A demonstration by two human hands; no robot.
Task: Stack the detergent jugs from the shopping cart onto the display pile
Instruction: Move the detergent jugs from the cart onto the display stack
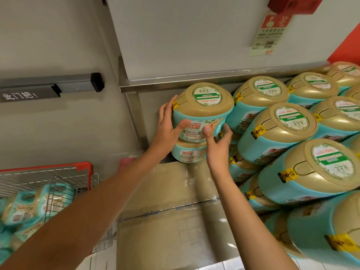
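A teal detergent tub with a gold lid [202,106] sits on top of another teal tub [188,152] at the left end of the display pile [282,133]. My left hand [168,125] lies against the upper tub's left side, fingers spread and thumb across its label. On the tub's front right, my right hand [217,141] curls its fingers and thumb round the lower edge. The shopping cart [83,168], with a red rim, stands at lower left holding several more teal tubs [29,207].
A taped cardboard box [165,211] lies under and in front of the two stacked tubs. A metal ledge and white wall [175,45] run behind the pile. A grey door with a push bar [58,84] is at left. A fire-alarm sign [270,30] hangs upper right.
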